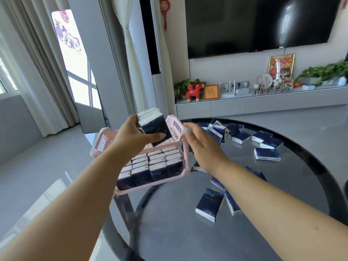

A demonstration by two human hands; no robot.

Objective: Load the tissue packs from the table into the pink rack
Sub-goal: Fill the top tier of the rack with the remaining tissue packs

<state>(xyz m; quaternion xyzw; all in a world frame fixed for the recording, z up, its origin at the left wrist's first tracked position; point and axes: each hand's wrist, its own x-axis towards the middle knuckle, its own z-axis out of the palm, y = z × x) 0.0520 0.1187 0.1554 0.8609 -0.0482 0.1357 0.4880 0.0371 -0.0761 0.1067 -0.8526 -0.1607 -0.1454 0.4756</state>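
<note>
A pink two-tier rack (pixel 177 127) stands at the left edge of the round grey table (pixel 188 213). Its lower tier is packed with rows of dark blue tissue packs (pixel 150 166) standing upright. My left hand (pixel 131 138) grips a small stack of tissue packs (pixel 154 125) and holds it over the rack's upper tier. My right hand (pixel 199 146) hovers just right of the rack's upper right corner, fingers apart and holding nothing. Several loose tissue packs (pixel 266 154) lie scattered on the table to the right, and one pack (pixel 209 204) lies nearer to me.
The table has a dark rim (pixel 310 159). Behind it runs a low grey TV cabinet (pixel 263 104) with ornaments and plants, under a large wall TV (pixel 254 25). A white chair corner (pixel 47 194) shows at the lower left, and curtains hang by the window on the left.
</note>
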